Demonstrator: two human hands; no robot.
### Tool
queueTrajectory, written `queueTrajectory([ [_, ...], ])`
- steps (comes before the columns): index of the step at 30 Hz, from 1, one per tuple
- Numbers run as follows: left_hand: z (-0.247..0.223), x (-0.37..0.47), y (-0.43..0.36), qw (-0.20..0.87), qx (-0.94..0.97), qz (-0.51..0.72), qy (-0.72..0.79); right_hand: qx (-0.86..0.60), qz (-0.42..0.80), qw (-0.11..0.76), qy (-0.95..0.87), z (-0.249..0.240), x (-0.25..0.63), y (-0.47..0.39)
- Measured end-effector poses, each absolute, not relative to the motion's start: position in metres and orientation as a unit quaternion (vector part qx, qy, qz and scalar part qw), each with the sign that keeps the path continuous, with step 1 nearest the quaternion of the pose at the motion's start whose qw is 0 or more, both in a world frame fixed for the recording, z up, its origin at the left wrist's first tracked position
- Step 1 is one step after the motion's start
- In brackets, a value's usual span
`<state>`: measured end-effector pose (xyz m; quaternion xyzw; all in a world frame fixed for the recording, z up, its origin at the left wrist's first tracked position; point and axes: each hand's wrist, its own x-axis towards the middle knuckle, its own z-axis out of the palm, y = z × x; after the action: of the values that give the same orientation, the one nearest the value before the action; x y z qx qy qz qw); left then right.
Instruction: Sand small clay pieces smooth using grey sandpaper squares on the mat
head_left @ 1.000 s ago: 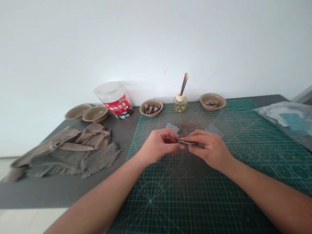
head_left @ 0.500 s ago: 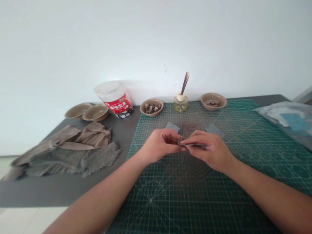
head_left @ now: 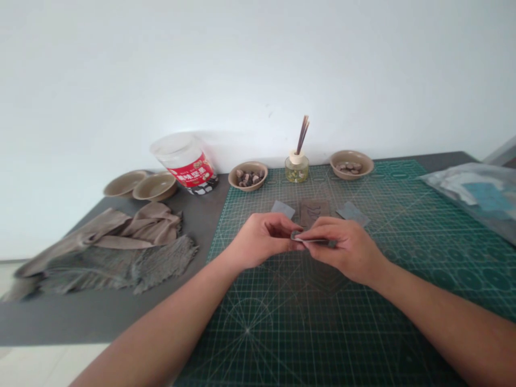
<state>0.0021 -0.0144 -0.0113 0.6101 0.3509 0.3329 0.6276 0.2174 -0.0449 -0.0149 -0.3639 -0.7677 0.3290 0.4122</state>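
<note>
Two bare hands meet above one green cutting mat (head_left: 290, 333) that lies on the dark tabletop (head_left: 36, 317). The fingers of the left hand (head_left: 258, 242) are closed in a narrow pinch on one small dark piece (head_left: 295, 235), rounded at its visible edge. The fingers of the right hand (head_left: 350, 248) are pressed together on one thin grey sheet (head_left: 318, 240), which touches the small dark piece, so both held things are between the two hands

Just beyond the hands, one brown rectangular block (head_left: 309, 210) with dark marks lies on the mat, between two loose grey squares: the left square (head_left: 282, 208) and the right square (head_left: 352, 212), one to each side

Four tan bowls stand toward the wall (head_left: 258, 64). Two are side by side at the left, the outer bowl (head_left: 121, 185) and the inner bowl (head_left: 155, 188), apparently touching. The third, the stone bowl (head_left: 246, 187), holds many dark and pinkish lumps, too small to count surely. The fourth, the right bowl (head_left: 350, 175), holds a few flat brownish pieces, their number unclear

One clear jar (head_left: 189, 171) with a red label stands between the inner bowl and the stone bowl. One reed diffuser (head_left: 296, 169) with several sticks stands between the stone bowl and the right bowl. One crumpled heap of brown and grey-green cloth (head_left: 116, 247) lies at the left, and one clear bag (head_left: 479, 193) with white and blue contents at the right
</note>
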Motion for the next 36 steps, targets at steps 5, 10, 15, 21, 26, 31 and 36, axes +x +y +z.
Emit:
queueTrajectory([
  [5, -0.011, 0.003, -0.016, 0.617, 0.616, 0.344, 0.350, -0.365, 0.370, 0.406, -0.752, -0.013, 0.218, -0.044],
  [10, -0.009, 0.003, -0.018, 0.592, 0.638, 0.347, 0.349, -0.366, 0.418, 0.397, -0.730, -0.011, 0.219, -0.044],
  [15, -0.010, 0.001, -0.016, 0.589, 0.637, 0.359, 0.344, -0.358, 0.416, 0.403, -0.732, -0.010, 0.219, -0.045],
  [21, -0.011, 0.001, -0.014, 0.613, 0.619, 0.364, 0.328, -0.407, 0.389, 0.460, -0.687, -0.010, 0.222, -0.044],
  [26, -0.016, 0.004, -0.015, 0.579, 0.623, 0.394, 0.348, -0.455, 0.312, 0.501, -0.667, -0.013, 0.221, -0.042],
  [31, -0.017, 0.008, -0.018, 0.502, 0.649, 0.418, 0.391, -0.419, 0.204, 0.496, -0.733, -0.016, 0.213, -0.043],
  [36, -0.016, 0.014, -0.022, 0.494, 0.654, 0.397, 0.413, -0.387, 0.110, 0.438, -0.804, -0.018, 0.210, -0.046],
])
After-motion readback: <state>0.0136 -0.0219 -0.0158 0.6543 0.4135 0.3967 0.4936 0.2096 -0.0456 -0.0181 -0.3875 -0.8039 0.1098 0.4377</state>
